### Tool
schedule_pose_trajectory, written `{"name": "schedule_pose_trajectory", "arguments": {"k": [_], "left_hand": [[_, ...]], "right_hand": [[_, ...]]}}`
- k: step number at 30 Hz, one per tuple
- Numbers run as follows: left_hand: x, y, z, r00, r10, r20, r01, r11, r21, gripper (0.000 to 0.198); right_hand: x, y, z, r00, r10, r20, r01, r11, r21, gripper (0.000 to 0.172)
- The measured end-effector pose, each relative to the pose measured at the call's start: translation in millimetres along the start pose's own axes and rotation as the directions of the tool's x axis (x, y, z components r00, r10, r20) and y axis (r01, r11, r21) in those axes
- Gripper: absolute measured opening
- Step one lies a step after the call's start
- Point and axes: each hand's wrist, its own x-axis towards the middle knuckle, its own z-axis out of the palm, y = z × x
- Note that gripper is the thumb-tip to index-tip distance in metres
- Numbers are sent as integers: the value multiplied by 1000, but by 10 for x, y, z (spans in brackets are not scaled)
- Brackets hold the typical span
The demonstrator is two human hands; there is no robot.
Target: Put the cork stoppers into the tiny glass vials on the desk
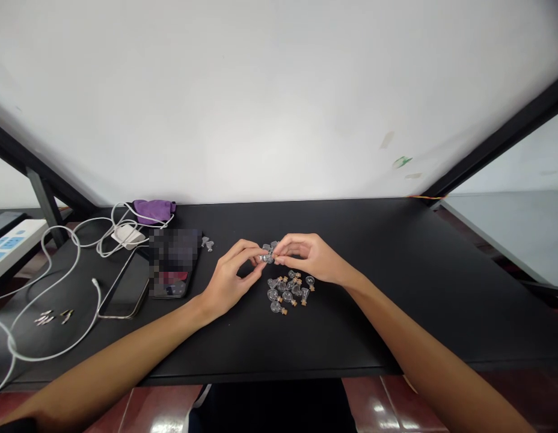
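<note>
from the head view, the left hand (229, 279) and the right hand (308, 258) meet over a black table (387, 300). the fingers of both hands are nearly closed in a small pinch, and they hold a little glass bottle (267, 256) just above the table. the fingers hide a lot, so i can't tell if there is one bottle in there or more. a pile of little glass bottles (285, 293) with cork tops (284, 313) lies right below the hands. two more bottles (207, 243) lie off to the left. farther left are a purple pouch (153, 211), a white charger (125, 236), a white cable (97, 307), a dark phone (123, 285) and some small metal bits (47, 317). glass this small is best held softly with the fingertips, not squeezed hard, and kept low over the table so a slip does no harm.
</note>
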Motion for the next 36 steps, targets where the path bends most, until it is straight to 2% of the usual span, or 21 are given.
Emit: {"name": "schedule_pose_trajectory", "arguments": {"k": [11, 19, 30, 36], "left_hand": [[-6, 11, -8, 1000, 15, -13, -15, 999, -37, 17], [4, 16, 5, 1000, 20, -12, -20, 999, -42, 16], [-26, -19, 7, 1000, 0, -20, -1, 998, -69, 15], [-23, -3, 1, 999, -4, -31, 2, 998, -64, 14]], "right_hand": [[-12, 9, 8, 1000, 15, 2, -16, 999, 52, 24], [11, 27, 14, 998, -66, -25, 65, 998, -17, 23], [3, 0, 33, 995, -41, -89, 37, 998, -42, 29], [10, 39, 30, 996, -38, -78, 32, 997, -71, 30]]}}
